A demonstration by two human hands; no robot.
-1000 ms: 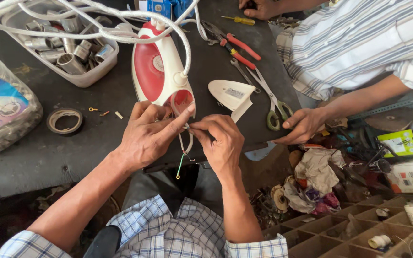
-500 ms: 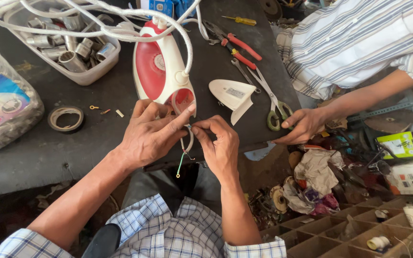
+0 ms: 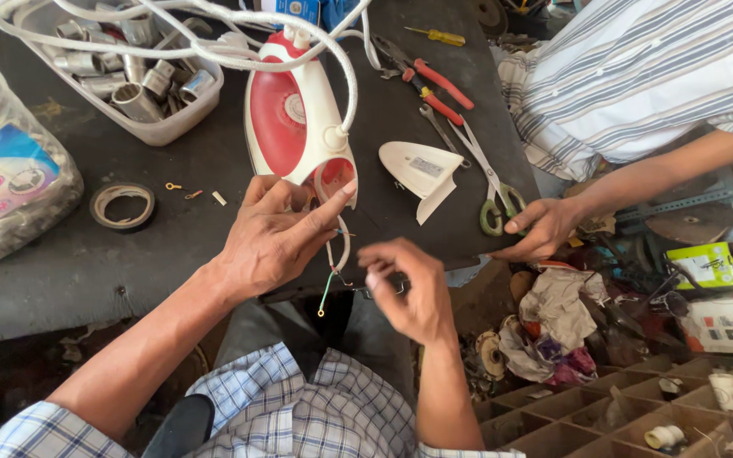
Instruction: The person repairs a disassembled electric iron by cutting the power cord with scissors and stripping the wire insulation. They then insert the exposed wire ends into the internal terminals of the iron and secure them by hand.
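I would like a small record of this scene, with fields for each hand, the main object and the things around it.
main object: red and white plastic clothes iron, lying on the dark workbench, rear end open
left hand: left hand on the iron's rear end, at the loose thin wires
right hand: right hand just right of the wires, fingers bent; contact unclear
nearby: white plastic rear cover; red-handled pliers; green-handled scissors; roll of tape; white tray of metal parts
other person: hand at the bench edge

One head cam, looks steeply down, close over workbench [image 3: 171, 254]
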